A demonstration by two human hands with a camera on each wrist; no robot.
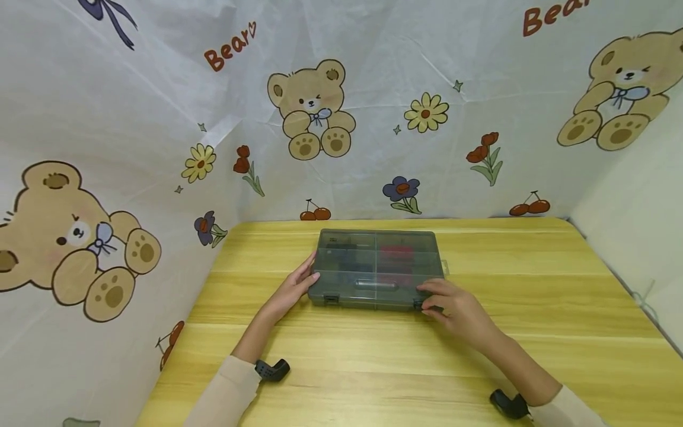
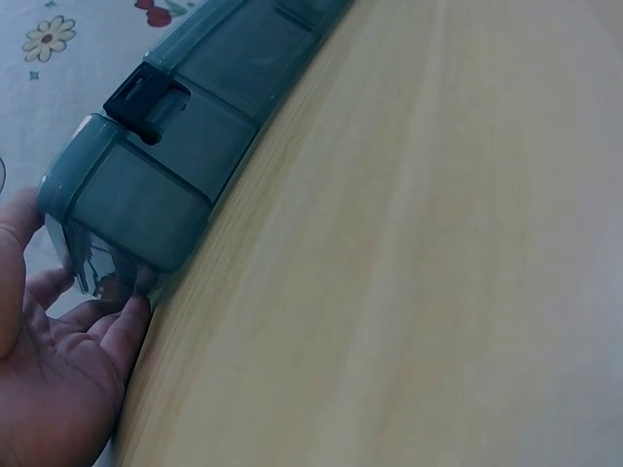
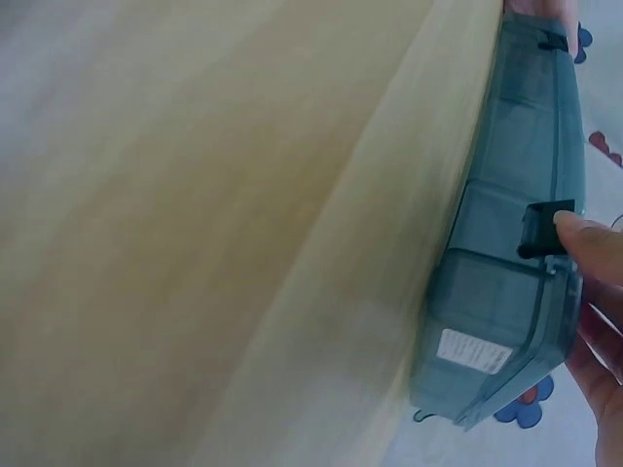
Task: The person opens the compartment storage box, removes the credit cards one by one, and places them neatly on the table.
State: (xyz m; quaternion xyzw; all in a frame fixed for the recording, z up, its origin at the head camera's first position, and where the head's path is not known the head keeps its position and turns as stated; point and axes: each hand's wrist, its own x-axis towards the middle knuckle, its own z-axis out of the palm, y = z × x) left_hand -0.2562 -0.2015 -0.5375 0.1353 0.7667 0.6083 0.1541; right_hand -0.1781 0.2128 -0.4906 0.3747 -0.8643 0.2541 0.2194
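Note:
A grey-green see-through plastic storage box (image 1: 347, 261) with a closed lid lies on the wooden table. My left hand (image 1: 293, 290) holds its left end, thumb at the lid's front corner and fingers along the side; the left wrist view shows this hand (image 2: 68, 360) at the box corner. At the front right, my right hand (image 1: 459, 308) has its thumb on a dark latch (image 3: 540, 231), with other fingers at the lid. That latch looks swung outward in the right wrist view. The left front latch (image 1: 331, 300) lies flat against the box. Dark and red contents show dimly through the lid.
The light wooden table (image 1: 347, 367) reaches back to a white cloth (image 1: 373, 166) printed with bears and flowers. A pale wall (image 1: 635, 207) stands at the right. Black devices sit at the left wrist (image 1: 273, 370) and the right wrist (image 1: 509, 405).

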